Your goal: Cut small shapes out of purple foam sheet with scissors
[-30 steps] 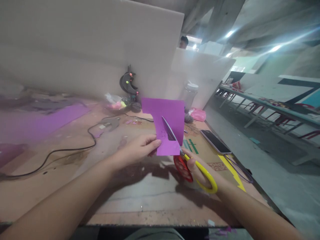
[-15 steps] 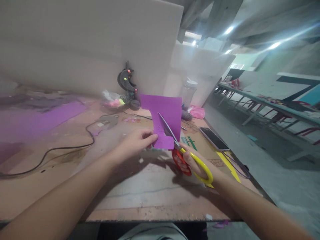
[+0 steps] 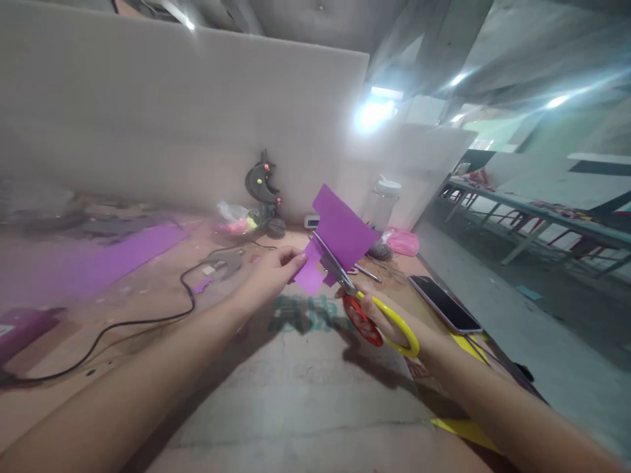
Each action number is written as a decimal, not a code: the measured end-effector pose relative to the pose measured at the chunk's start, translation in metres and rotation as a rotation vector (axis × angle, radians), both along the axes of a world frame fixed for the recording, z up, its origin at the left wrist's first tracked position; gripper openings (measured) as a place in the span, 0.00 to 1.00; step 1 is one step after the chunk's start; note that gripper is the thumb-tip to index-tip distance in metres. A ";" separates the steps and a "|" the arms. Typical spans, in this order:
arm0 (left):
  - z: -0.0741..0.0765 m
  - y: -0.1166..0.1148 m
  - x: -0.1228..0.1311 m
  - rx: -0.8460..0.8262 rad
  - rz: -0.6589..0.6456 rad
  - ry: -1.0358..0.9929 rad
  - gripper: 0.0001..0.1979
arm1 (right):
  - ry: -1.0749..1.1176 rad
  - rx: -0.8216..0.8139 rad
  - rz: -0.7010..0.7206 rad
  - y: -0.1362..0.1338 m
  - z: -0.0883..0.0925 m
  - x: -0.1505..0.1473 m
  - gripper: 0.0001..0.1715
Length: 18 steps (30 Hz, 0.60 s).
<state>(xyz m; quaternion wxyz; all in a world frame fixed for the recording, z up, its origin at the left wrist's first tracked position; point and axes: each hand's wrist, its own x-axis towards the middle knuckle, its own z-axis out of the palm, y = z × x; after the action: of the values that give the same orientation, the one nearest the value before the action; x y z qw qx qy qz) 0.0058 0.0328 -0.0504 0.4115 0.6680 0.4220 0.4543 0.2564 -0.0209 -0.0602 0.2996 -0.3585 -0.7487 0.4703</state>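
A sheet of purple paper [image 3: 342,226], partly cut, is held up above the table. My left hand [image 3: 280,269] pinches its lower left part between thumb and fingers. In my right hand [image 3: 377,312] is a pair of scissors [image 3: 392,322] with one yellow and one red handle. The blades lie across the paper, pointing up and left, and look nearly closed. Some of my right fingers are hidden behind the handles.
Behind stand a dark crescent moon ornament [image 3: 261,182], a bag of colourful bits [image 3: 236,223] and a clear jar [image 3: 382,203]. A phone [image 3: 444,302] lies at right. A black cable [image 3: 182,282] and a purple sheet [image 3: 133,256] are at left.
The purple paper has turned clockwise and now tilts to the right. The scissors' blades have come closer to my left hand. My view has tipped up a little.
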 end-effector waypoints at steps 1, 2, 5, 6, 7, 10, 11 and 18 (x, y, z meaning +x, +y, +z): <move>0.002 0.001 0.001 -0.001 -0.004 0.012 0.16 | 0.018 -0.023 0.001 0.001 -0.001 0.002 0.39; 0.003 0.001 0.001 -0.007 -0.011 0.026 0.16 | 0.033 -0.045 0.008 0.001 -0.002 0.003 0.39; 0.009 0.000 0.001 -0.043 -0.034 0.078 0.16 | 0.045 -0.096 0.034 -0.001 -0.001 0.005 0.42; 0.010 0.001 0.000 -0.056 -0.038 0.106 0.16 | 0.047 -0.093 0.032 -0.001 0.001 0.005 0.43; 0.012 0.002 -0.001 -0.067 -0.041 0.139 0.17 | 0.048 -0.087 0.025 -0.002 0.003 0.005 0.43; 0.017 0.007 -0.002 -0.088 -0.072 0.203 0.17 | 0.062 -0.106 -0.016 -0.002 0.007 0.006 0.43; 0.018 0.010 -0.001 -0.091 -0.087 0.202 0.17 | 0.067 -0.129 -0.021 -0.001 0.007 0.006 0.43; 0.011 0.024 0.000 -0.133 -0.127 0.165 0.18 | 0.137 -0.223 0.016 0.006 -0.008 0.017 0.40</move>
<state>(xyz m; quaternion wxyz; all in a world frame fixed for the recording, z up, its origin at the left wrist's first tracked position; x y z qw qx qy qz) 0.0062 0.0568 -0.0393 0.4467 0.6998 0.4406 0.3416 0.2732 -0.0153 -0.0683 0.3047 -0.3507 -0.6725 0.5762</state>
